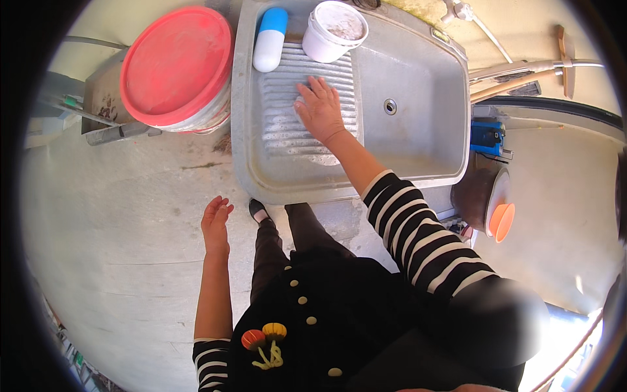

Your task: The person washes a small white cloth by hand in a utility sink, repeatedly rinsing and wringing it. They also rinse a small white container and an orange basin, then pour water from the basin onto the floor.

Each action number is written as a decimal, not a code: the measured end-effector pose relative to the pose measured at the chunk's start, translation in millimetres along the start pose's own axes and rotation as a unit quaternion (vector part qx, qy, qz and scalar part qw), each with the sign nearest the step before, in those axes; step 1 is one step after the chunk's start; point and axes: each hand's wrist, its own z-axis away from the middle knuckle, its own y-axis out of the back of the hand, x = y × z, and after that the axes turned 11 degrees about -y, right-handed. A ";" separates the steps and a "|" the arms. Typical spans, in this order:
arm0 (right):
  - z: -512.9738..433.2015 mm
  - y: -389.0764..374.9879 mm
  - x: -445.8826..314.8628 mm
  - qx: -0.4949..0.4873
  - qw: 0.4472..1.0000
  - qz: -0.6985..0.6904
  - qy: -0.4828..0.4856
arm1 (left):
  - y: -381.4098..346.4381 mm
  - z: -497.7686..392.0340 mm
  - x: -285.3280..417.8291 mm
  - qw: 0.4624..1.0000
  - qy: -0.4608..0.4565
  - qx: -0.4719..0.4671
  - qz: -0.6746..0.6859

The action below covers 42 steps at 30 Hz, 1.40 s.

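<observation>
My right hand (319, 110) lies over the ribbed washboard (284, 122) of a grey laundry sink (416, 63), fingers apart. A bit of something whitish shows at its left edge, beside the thumb; the palm's underside is hidden, so I cannot tell whether it holds this. Suds and wet patches cover the ribs around and below the hand. Behind it stand a white plastic tub (328, 46) with whitish contents and a blue-and-white capsule-shaped container (269, 41). My left hand (216, 218) hangs over the floor, left of the sink, its fingers loosely bent and nothing seen in it.
A large bucket with a red lid (176, 66) stands left of the sink, near a grey tray (100, 105). The basin's drain (390, 106) lies right of the washboard. On the right are a blue box (487, 137), a dark lidded pot (475, 201) and an orange bowl (501, 223).
</observation>
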 end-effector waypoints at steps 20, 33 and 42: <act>47.4 23.3 -1.2 -0.041 0.999 0.017 0.030 | -23.1 -5.4 23.6 0.998 -0.061 -0.004 0.009; 59.3 31.7 -1.6 -0.072 0.996 -0.041 0.021 | -32.6 -12.7 33.2 0.993 -0.114 -0.021 0.029; 5.9 11.9 24.8 0.039 0.980 -0.178 0.074 | -93.5 -26.1 104.1 0.965 -0.261 -0.010 -0.017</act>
